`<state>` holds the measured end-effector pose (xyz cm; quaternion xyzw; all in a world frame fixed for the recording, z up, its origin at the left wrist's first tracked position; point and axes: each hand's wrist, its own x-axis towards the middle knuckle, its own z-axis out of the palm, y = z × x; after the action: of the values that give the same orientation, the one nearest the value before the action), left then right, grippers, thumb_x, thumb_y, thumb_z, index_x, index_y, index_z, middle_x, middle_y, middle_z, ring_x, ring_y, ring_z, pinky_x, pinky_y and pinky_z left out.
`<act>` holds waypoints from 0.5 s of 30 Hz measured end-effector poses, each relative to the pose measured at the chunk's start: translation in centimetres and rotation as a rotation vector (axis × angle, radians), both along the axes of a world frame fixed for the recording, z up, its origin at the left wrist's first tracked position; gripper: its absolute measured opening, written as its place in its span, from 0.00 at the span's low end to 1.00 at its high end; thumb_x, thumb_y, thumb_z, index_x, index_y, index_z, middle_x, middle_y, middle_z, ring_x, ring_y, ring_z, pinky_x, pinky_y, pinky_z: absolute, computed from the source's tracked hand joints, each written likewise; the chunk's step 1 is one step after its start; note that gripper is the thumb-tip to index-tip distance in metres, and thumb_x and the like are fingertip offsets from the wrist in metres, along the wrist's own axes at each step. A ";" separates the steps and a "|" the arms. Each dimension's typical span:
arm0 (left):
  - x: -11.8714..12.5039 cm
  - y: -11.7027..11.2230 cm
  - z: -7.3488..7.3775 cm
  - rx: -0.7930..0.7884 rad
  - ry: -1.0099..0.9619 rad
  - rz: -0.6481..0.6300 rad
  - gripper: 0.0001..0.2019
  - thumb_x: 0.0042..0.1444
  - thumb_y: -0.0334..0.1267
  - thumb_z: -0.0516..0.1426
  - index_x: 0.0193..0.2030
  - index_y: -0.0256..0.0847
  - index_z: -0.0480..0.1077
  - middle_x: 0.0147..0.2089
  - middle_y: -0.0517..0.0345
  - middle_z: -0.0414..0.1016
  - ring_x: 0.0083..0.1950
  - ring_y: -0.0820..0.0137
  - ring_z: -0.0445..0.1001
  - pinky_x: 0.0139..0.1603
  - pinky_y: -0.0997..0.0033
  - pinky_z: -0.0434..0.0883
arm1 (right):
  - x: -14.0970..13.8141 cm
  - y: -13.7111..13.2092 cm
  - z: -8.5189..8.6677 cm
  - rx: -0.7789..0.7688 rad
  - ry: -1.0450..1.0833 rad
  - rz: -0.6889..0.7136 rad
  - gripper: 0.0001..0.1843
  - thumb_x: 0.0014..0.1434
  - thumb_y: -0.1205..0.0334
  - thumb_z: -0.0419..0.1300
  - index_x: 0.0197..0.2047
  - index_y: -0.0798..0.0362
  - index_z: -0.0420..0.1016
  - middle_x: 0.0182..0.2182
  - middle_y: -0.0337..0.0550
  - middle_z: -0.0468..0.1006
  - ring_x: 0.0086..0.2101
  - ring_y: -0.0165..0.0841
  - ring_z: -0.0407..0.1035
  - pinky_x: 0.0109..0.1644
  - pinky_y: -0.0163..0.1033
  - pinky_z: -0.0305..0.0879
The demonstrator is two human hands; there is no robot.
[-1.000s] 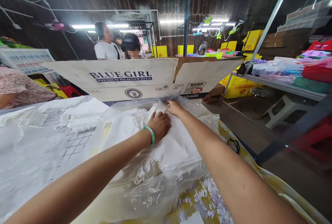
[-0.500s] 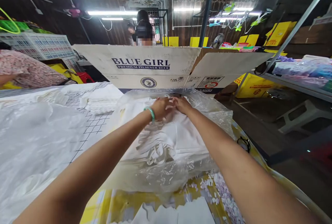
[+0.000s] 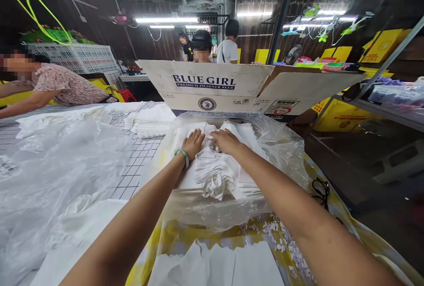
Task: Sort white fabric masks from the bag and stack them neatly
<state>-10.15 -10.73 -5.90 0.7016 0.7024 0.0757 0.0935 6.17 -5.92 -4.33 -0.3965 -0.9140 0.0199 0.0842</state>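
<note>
A pile of white fabric pieces (image 3: 245, 173) lies inside an open clear plastic bag (image 3: 281, 153) in front of me. My left hand (image 3: 194, 144) rests flat on the left part of the pile, fingers stretched out, with a green bangle (image 3: 183, 156) at the wrist. On the far right part lies my right hand (image 3: 226, 140), its fingers extended and pressing on the cloth. Between the hands the fabric is bunched, with loose curled strips (image 3: 215, 186) at the near side. Neither hand grips anything that I can see.
A printed cardboard box (image 3: 205, 83) stands behind the bag. More white fabric (image 3: 150, 120) and plastic sheeting (image 3: 76, 158) lie to the left. Nearer me are white pieces (image 3: 215, 264) and small scraps (image 3: 294, 250) on a yellow checked cloth. Co-workers (image 3: 69, 78) are at the left and back.
My hands were close together at the pile's far middle; now they are apart, the left further left and flat. The view has swung left, and more people show at the back.
</note>
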 end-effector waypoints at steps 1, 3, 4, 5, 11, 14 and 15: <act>-0.1 0.1 0.0 -0.006 0.000 0.005 0.27 0.67 0.40 0.36 0.72 0.41 0.40 0.74 0.51 0.35 0.74 0.63 0.37 0.69 0.53 0.49 | 0.4 0.0 -0.2 0.037 -0.031 0.001 0.21 0.63 0.70 0.46 0.56 0.54 0.69 0.53 0.51 0.74 0.57 0.40 0.62 0.65 0.47 0.48; -0.3 0.3 -0.2 -0.014 -0.002 0.026 0.28 0.67 0.40 0.35 0.72 0.43 0.38 0.74 0.52 0.34 0.74 0.64 0.37 0.69 0.53 0.50 | 0.5 -0.3 -0.5 0.085 -0.104 -0.005 0.19 0.61 0.72 0.47 0.51 0.58 0.74 0.49 0.55 0.76 0.57 0.41 0.62 0.65 0.46 0.47; -0.3 0.4 -0.3 -0.015 -0.001 0.025 0.28 0.66 0.41 0.35 0.72 0.44 0.38 0.74 0.53 0.34 0.74 0.64 0.36 0.69 0.53 0.50 | 0.3 -0.5 -0.7 0.093 -0.137 -0.014 0.18 0.61 0.72 0.48 0.49 0.60 0.75 0.49 0.57 0.76 0.57 0.43 0.62 0.65 0.47 0.46; -0.3 0.5 -0.5 -0.016 0.002 0.018 0.28 0.66 0.41 0.36 0.72 0.45 0.39 0.74 0.54 0.33 0.74 0.63 0.36 0.69 0.53 0.49 | -0.1 -0.8 -0.9 0.090 -0.167 -0.020 0.18 0.62 0.70 0.48 0.49 0.61 0.76 0.50 0.59 0.75 0.58 0.44 0.61 0.66 0.48 0.45; 0.0 1.1 -1.0 -0.025 -0.061 0.084 0.35 0.62 0.52 0.40 0.73 0.45 0.34 0.75 0.55 0.32 0.74 0.61 0.35 0.70 0.53 0.44 | -1.2 -0.5 -0.2 0.014 -0.246 0.007 0.20 0.60 0.70 0.52 0.53 0.67 0.74 0.57 0.63 0.69 0.62 0.47 0.56 0.67 0.47 0.43; 0.0 1.1 -0.8 -0.039 -0.062 0.087 0.37 0.61 0.53 0.40 0.73 0.42 0.32 0.75 0.54 0.31 0.74 0.60 0.35 0.70 0.54 0.44 | -0.1 -0.9 2.6 -0.025 -0.231 0.012 0.16 0.58 0.66 0.57 0.48 0.58 0.77 0.51 0.55 0.76 0.56 0.44 0.64 0.62 0.43 0.53; -0.1 1.0 -0.8 -0.040 -0.051 0.083 0.37 0.61 0.53 0.40 0.73 0.41 0.32 0.75 0.53 0.31 0.74 0.60 0.36 0.70 0.54 0.45 | 0.2 -1.6 3.4 -0.023 -0.174 0.005 0.16 0.58 0.64 0.57 0.49 0.57 0.77 0.49 0.54 0.77 0.54 0.43 0.66 0.59 0.42 0.56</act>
<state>-10.24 -9.72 -6.65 0.6677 0.7296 0.0834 0.1218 6.40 -7.55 -0.91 -0.3956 -0.9184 -0.0039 -0.0001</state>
